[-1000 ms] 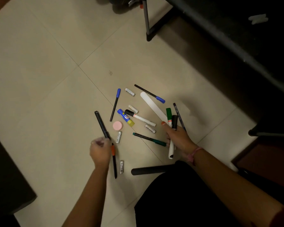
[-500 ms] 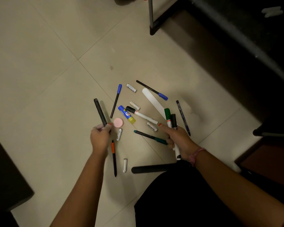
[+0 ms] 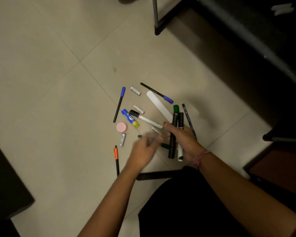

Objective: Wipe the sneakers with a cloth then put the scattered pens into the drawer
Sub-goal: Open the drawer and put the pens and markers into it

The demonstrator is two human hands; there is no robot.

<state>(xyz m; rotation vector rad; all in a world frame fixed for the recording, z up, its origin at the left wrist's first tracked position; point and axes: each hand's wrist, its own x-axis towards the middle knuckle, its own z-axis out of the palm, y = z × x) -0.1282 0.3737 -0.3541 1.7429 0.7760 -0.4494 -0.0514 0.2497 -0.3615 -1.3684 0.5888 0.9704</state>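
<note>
Black pen (image 3: 172, 135) now in right hand (image 3: 184, 142).

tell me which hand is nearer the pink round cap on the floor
Left. The left hand is blurred, a short way to the right of and below the pink cap, not touching it. The right hand, gripping a bundle of markers, lies farther right.

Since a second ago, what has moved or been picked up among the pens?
The left hand lifted the long black pen off the floor and carried it right into the right hand grip, beside the green marker and black marker. The left hand is blurred. The orange-clip pen, glue stick and pink cap stayed put.
</note>
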